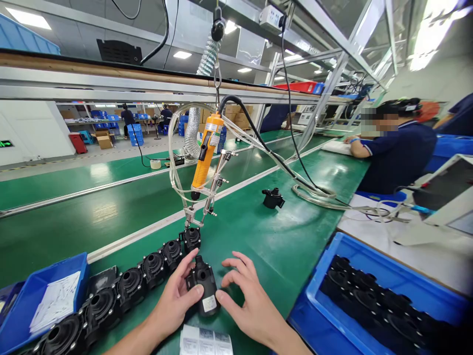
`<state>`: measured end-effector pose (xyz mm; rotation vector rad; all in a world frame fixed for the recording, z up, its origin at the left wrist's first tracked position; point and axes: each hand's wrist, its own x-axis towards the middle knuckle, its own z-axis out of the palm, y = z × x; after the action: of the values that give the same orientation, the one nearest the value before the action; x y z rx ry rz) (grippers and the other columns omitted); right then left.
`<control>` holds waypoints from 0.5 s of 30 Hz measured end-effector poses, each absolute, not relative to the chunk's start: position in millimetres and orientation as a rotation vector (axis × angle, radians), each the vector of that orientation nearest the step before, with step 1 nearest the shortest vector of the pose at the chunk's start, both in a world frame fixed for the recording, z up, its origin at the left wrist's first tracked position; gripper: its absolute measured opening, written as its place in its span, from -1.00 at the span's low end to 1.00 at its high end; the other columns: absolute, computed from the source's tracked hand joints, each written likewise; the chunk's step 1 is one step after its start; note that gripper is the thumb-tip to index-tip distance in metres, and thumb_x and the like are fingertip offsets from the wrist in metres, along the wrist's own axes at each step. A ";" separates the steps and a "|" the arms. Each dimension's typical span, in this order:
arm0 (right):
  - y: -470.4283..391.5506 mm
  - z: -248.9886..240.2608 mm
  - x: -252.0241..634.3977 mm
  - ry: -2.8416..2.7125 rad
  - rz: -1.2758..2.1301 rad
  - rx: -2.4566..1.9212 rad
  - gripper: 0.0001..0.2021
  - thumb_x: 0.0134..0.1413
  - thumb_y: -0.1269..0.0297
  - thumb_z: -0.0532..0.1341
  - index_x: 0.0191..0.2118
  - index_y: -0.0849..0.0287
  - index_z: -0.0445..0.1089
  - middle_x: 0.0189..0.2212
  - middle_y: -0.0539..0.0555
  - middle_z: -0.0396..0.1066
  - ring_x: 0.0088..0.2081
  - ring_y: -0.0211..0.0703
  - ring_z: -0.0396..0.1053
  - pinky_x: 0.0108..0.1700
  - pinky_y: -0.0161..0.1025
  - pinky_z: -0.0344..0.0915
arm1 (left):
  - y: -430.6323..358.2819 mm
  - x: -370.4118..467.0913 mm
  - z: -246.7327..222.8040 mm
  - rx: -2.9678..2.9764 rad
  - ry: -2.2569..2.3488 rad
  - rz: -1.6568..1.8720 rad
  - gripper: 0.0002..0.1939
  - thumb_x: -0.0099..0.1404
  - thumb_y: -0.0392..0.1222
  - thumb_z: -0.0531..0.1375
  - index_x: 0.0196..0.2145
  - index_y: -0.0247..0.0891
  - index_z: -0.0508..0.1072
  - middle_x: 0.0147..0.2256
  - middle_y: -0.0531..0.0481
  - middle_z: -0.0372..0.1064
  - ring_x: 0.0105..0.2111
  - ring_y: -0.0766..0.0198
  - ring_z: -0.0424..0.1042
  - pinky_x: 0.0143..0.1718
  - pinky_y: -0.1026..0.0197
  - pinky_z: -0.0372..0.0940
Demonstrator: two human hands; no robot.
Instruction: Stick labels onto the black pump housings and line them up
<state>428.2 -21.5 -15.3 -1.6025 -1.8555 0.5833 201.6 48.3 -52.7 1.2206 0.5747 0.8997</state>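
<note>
A black pump-like part (207,281) with a white label near its lower end lies on the green bench between my hands. My left hand (176,296) grips its left side, thumb on top. My right hand (246,293) is at its right, fingers spread and curved, the thumb tip close to the label; whether it touches is unclear. A sheet of printed labels (205,341) lies just below the part. Several similar black parts (130,283) form a diagonal row to the left. An orange electric screwdriver (207,150) hangs above the row's far end.
On the left sits a blue tray (83,276) with white strips. A blue bin (338,241) of black parts is at the right. One black part (273,198) stands farther back, near looped cables (318,192). A person (402,143) sits at the upper right.
</note>
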 end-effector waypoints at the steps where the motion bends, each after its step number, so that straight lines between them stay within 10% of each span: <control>1: -21.5 -14.6 428.6 -1.875 0.592 -1.615 -0.80 0.34 0.07 0.30 -0.21 0.09 0.44 0.25 0.21 0.31 0.49 0.38 -0.14 0.42 0.39 0.12 | 47.3 202.0 -53.0 1.224 0.578 0.906 -0.08 0.35 0.18 0.44 0.48 -0.09 0.16 0.40 -0.28 0.19 0.38 -0.23 0.19 0.47 -0.31 0.00; 8: -18.9 -19.8 396.2 -1.984 0.327 -1.770 -0.57 -0.14 0.07 0.50 -0.15 0.21 0.58 0.17 0.32 0.38 0.45 0.57 -0.07 0.53 0.46 -0.36 | 38.4 202.7 -88.6 1.355 0.664 0.950 -0.12 0.35 0.11 0.45 0.47 0.02 0.18 0.41 -0.23 0.21 0.46 -0.23 0.15 0.44 -0.18 0.23; 15: 26.4 -23.7 432.1 -1.840 0.287 -1.946 -0.39 -0.13 0.00 0.57 0.01 0.19 0.48 0.12 0.27 0.42 0.32 0.40 0.16 0.38 0.20 0.18 | 42.1 199.0 -96.0 1.784 0.570 1.010 -0.21 0.49 0.07 0.31 0.53 0.09 0.08 0.53 -0.14 0.01 0.52 -0.24 0.02 0.55 -0.34 -0.08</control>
<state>432.1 26.4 -23.7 -1.9458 -1.8400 0.2870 199.0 42.1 -96.0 1.7835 0.5699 1.0100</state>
